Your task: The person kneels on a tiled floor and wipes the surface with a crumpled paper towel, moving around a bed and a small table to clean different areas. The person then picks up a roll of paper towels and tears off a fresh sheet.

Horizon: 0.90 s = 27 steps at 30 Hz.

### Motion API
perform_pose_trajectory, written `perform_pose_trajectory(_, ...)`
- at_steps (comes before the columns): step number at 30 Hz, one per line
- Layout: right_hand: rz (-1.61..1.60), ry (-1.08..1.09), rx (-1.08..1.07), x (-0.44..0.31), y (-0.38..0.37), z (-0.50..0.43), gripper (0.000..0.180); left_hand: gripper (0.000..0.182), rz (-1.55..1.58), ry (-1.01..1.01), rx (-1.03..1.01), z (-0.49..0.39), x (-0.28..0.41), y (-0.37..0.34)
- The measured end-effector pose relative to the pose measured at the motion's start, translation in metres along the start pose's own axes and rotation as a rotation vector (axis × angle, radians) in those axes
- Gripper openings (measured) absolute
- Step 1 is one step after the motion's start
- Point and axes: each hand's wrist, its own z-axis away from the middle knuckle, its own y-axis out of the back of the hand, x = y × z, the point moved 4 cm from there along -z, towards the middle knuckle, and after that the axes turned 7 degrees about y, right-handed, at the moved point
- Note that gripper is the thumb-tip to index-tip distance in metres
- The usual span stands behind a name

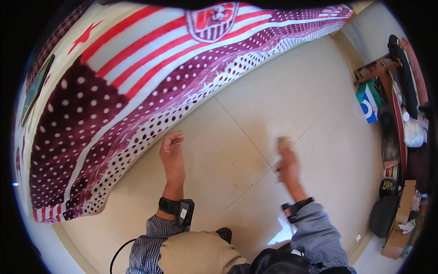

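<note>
My left hand is raised over the tiled floor, close to the overhanging edge of a patterned plush blanket. Its fingers are loosely curled with a gap to the thumb, and nothing shows between them. Further right, my right hand is blurred by motion above the floor tiles. A brownish blur lies at its fingertips, and I cannot tell whether that is a held thing. The blanket carries red stripes, white dots on maroon and a shield emblem. Each wrist wears a black strapped device, the left one bearing a small label.
A dark flat device rests on the blanket at far left. Along the right wall are a shelf frame, a blue and white box, a black round-topped object and a cardboard box. A black cable curves beside my left sleeve.
</note>
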Motion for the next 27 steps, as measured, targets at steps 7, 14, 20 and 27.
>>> perform_pose_trajectory(7,0.745,0.773,-1.077,0.033,-0.241,0.134,0.046,0.029,-0.040,-0.060,0.002,-0.003,0.014,0.002)
perform_pose_trajectory(14,1.055,1.070,-0.849,0.049,-0.264,0.089,0.049,0.026,-0.033,-0.017,-0.008,-0.001,0.004,-0.006)
perform_pose_trajectory(20,1.125,0.900,-0.284,0.050,-0.172,-0.016,0.068,0.024,-0.057,-0.016,-0.043,-0.002,0.002,-0.014)
perform_pose_trajectory(27,1.300,0.401,0.166,0.077,0.101,-0.025,0.078,0.023,-0.055,-0.007,-0.146,0.005,0.002,-0.033)
